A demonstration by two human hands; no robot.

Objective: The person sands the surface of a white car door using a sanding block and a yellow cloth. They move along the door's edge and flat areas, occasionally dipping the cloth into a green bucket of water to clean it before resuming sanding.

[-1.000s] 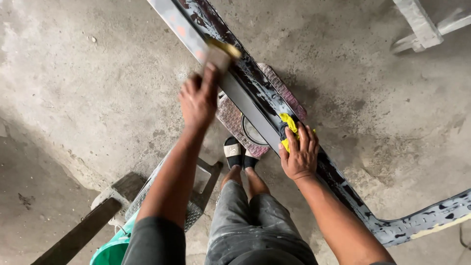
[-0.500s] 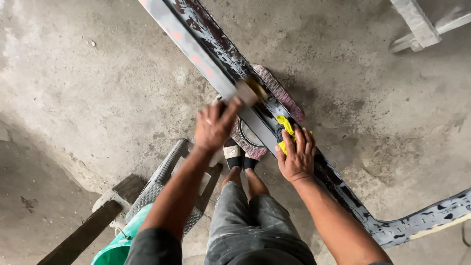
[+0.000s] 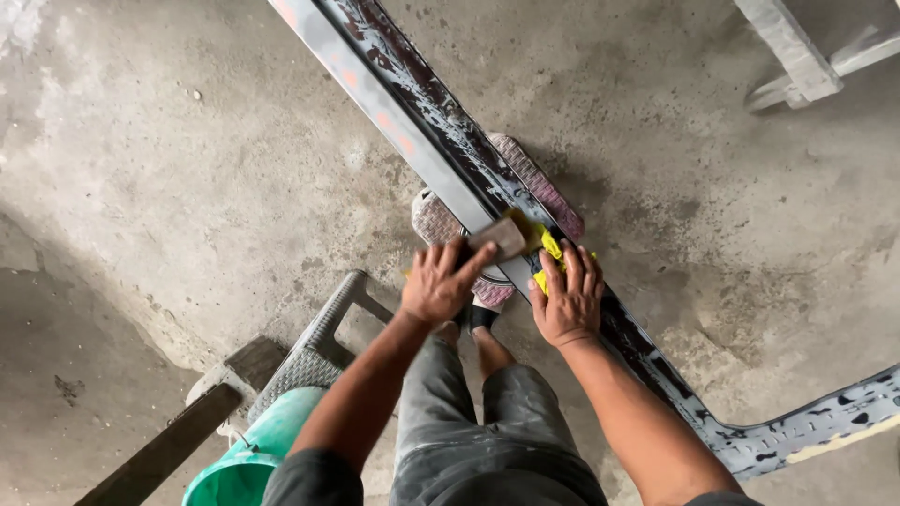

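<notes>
A long grey car body strip (image 3: 394, 103), blotched dark and wet, runs from the top middle down to the lower right, resting on a woven plastic stool (image 3: 539, 183). My left hand (image 3: 436, 281) grips a small tan sanding block (image 3: 499, 239) pressed on the strip. Just to its right, my right hand (image 3: 565, 300) lies flat on the strip, fingers spread, over a yellow cloth (image 3: 547, 248). My legs and a sandalled foot (image 3: 481, 319) show below the strip.
A green bucket (image 3: 248, 459) stands at the lower left beside a grey woven stool (image 3: 319, 342) and a dark wooden plank (image 3: 169, 450). Pale frame pieces (image 3: 797, 52) lie at the top right. The concrete floor (image 3: 187, 187) is stained.
My left hand has slid the sanding block down the strip toward me, ending close beside my right hand. The right hand has stayed on the yellow cloth.
</notes>
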